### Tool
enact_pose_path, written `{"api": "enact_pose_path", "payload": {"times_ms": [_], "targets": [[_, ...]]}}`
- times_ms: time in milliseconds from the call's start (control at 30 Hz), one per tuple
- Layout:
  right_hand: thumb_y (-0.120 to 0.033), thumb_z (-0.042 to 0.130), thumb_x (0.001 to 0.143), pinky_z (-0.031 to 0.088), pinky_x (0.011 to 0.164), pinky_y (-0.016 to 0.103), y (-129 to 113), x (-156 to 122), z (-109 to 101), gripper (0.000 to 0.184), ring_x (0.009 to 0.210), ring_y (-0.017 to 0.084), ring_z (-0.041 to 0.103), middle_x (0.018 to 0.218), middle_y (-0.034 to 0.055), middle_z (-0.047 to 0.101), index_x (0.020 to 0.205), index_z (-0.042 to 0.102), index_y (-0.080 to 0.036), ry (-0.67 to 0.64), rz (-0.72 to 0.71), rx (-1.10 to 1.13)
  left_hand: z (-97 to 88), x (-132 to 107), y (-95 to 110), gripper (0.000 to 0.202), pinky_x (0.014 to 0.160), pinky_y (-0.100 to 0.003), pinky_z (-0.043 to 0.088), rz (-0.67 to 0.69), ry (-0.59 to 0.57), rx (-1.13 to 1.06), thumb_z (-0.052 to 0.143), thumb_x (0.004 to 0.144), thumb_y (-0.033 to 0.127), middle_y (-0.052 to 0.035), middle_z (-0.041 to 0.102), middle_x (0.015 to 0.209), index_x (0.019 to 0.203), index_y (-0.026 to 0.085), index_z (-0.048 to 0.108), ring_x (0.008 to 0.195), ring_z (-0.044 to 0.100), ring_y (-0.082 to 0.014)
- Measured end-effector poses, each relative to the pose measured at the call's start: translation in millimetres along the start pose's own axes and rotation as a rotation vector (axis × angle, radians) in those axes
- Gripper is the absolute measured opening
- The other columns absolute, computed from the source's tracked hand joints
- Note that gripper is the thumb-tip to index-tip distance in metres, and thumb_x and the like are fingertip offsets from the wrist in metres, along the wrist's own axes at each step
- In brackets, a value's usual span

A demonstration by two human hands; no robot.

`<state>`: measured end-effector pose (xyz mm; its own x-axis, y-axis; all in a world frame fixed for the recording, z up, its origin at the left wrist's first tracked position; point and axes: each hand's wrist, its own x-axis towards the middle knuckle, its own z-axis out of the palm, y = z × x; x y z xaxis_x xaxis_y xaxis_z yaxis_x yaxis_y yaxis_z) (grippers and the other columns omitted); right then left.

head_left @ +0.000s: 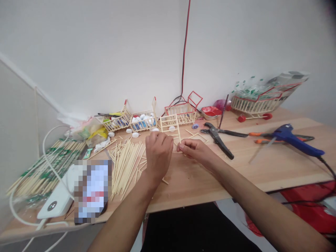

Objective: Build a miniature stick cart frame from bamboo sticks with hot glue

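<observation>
My right hand [194,149] pinches the lower end of a small ladder-like frame of pale wooden sticks [178,130], held upright above the table. My left hand [159,154] is closed just beside it, back of the hand toward me; what its fingers grip is hidden. Left of that hand lies a loose pile of cut bamboo sticks [126,166]. Beyond the hands stands a stick-built miniature cart with red edges [181,113]. Two more small carts [143,120] [118,121] stand left of it, one filled with white caps.
Pliers [216,138], a blue glue gun [296,140] and orange-handled pliers [258,134] lie at right. A finished cart [252,106] and red paint dish [211,112] stand behind. At left are packaged chopsticks [52,164], a white power bank [59,192] and its cable.
</observation>
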<state>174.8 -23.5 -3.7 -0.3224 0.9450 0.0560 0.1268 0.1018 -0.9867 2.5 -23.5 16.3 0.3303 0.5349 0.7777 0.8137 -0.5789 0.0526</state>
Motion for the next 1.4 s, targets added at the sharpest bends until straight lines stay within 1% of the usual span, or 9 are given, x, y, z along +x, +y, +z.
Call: {"api": "enact_pose_path", "payload": {"times_ms": [200,567,733,833,933,1000,1100,1267,1400], "targets": [[-0.057,0.058,0.082,0.017,0.046,0.023,-1.9,-1.0,1.5,0.040,0.050,0.007,0.028,0.056,-0.0060,0.036,0.079,0.061,-0.016,0.008,0.024,-0.005,0.3,-0.7,-0.1,0.013,0.076,-0.037,0.034,-0.016,-0.009,-0.004,0.054,0.090,0.019,-0.0055,0.064,0.079,0.080,0.018,0.062,0.086,0.049,-0.0235],[-0.056,0.054,0.085,0.018,0.047,0.023,3.4,2.2,0.7,0.040,0.050,0.008,0.029,0.055,-0.0057,0.035,0.081,0.061,-0.017,-0.019,-0.041,-0.030,-0.7,-1.9,-1.8,0.012,0.078,-0.038,0.036,-0.013,-0.020,-0.027,0.053,0.090,0.019,-0.0062,0.064,0.079,0.082,0.019,0.063,0.087,0.050,-0.0240],[-0.056,0.055,0.084,0.018,0.047,0.023,1.9,1.0,0.4,0.040,0.050,0.008,0.029,0.056,-0.0056,0.037,0.080,0.060,-0.017,-0.004,-0.030,-0.017,-1.8,-0.7,0.6,0.011,0.081,-0.038,0.039,-0.063,0.057,-0.128,0.055,0.088,0.018,-0.0057,0.066,0.080,0.093,0.019,0.064,0.087,0.052,-0.0231],[-0.055,0.057,0.084,0.019,0.048,0.023,1.1,0.5,-0.3,0.038,0.051,0.008,0.031,0.057,-0.0056,0.038,0.081,0.060,-0.017,0.028,-0.015,0.022,-5.3,2.1,0.3,0.012,0.082,-0.036,0.041,-0.203,0.163,-0.256,0.054,0.088,0.017,-0.0043,0.066,0.082,0.094,0.019,0.064,0.085,0.055,-0.0202],[-0.055,0.058,0.083,0.022,0.049,0.023,0.1,1.0,-1.3,0.038,0.052,0.008,0.034,0.057,-0.0049,0.040,0.081,0.060,-0.017,0.070,-0.026,0.040,-7.2,4.8,-4.3,0.009,0.077,-0.032,0.043,-0.492,0.192,-0.436,0.057,0.085,0.020,-0.0032,0.066,0.086,0.091,0.019,0.064,0.082,0.057,-0.0177],[-0.056,0.059,0.082,0.025,0.050,0.023,-0.6,1.6,-1.9,0.039,0.053,0.009,0.036,0.057,-0.0045,0.041,0.080,0.060,-0.017,0.092,-0.043,0.040,-5.4,5.6,-9.0,0.010,0.072,-0.029,0.043,-0.685,0.132,-0.622,0.058,0.083,0.025,-0.0027,0.067,0.085,0.088,0.019,0.064,0.077,0.057,-0.0161],[-0.056,0.059,0.081,0.026,0.051,0.023,-0.1,2.5,-2.4,0.039,0.051,0.009,0.035,0.057,-0.0050,0.041,0.079,0.059,-0.018,0.117,-0.054,0.065,0.3,4.9,-14.0,0.017,0.070,-0.027,0.043,-0.859,0.018,-0.896,0.062,0.080,0.033,-0.0025,0.068,0.081,0.082,0.017,0.067,0.075,0.059,-0.0147],[-0.054,0.058,0.083,0.025,0.049,0.024,3.4,3.1,-3.3,0.036,0.051,0.008,0.034,0.058,-0.0054,0.040,0.079,0.058,-0.018,0.150,-0.075,0.078,5.0,2.8,-12.1,0.025,0.066,-0.024,0.041,-1.043,-0.089,-1.129,0.073,0.069,0.039,-0.0023,0.070,0.077,0.077,0.016,0.072,0.070,0.058,-0.0130],[-0.051,0.058,0.084,0.025,0.049,0.024,5.2,3.6,-3.9,0.033,0.051,0.008,0.034,0.058,-0.0053,0.040,0.077,0.058,-0.018,0.143,-0.080,0.076,4.9,1.4,-10.9,0.028,0.064,-0.023,0.039,-1.105,-0.161,-1.185,0.079,0.062,0.038,-0.0041,0.073,0.080,0.079,0.017,0.074,0.068,0.057,-0.0121]]}}
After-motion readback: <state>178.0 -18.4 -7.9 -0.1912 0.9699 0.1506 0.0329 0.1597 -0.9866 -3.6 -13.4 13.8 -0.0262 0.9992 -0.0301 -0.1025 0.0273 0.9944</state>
